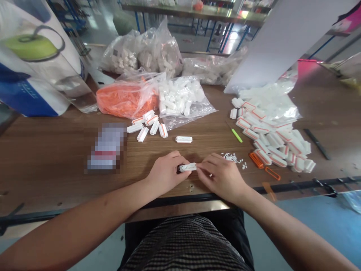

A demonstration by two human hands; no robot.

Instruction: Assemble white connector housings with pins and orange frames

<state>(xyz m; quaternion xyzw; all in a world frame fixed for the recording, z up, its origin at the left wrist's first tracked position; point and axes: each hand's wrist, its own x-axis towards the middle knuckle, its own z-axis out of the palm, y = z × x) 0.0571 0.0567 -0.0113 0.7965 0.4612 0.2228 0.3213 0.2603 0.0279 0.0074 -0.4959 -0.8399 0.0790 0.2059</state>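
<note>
Near the table's front edge, my left hand (166, 171) is closed round a white connector housing (187, 167), whose side shows rows of small holes. The fingers of my right hand (221, 175) are pinched together at the housing's right end; what they hold, if anything, is too small to make out. Beside the right fingers lies a scatter of tiny white plugs (231, 157). Another white housing (184, 139) rests on the wood just beyond my hands.
Several housings lie ahead left (153, 128), by bags of orange parts (126, 98) and white parts (180, 96). Right are a green-handled tool (237, 135), a housing pile (270, 141), orange frames (256, 160) and a black strip (317, 144). A blurred rectangular item (105, 146) lies left.
</note>
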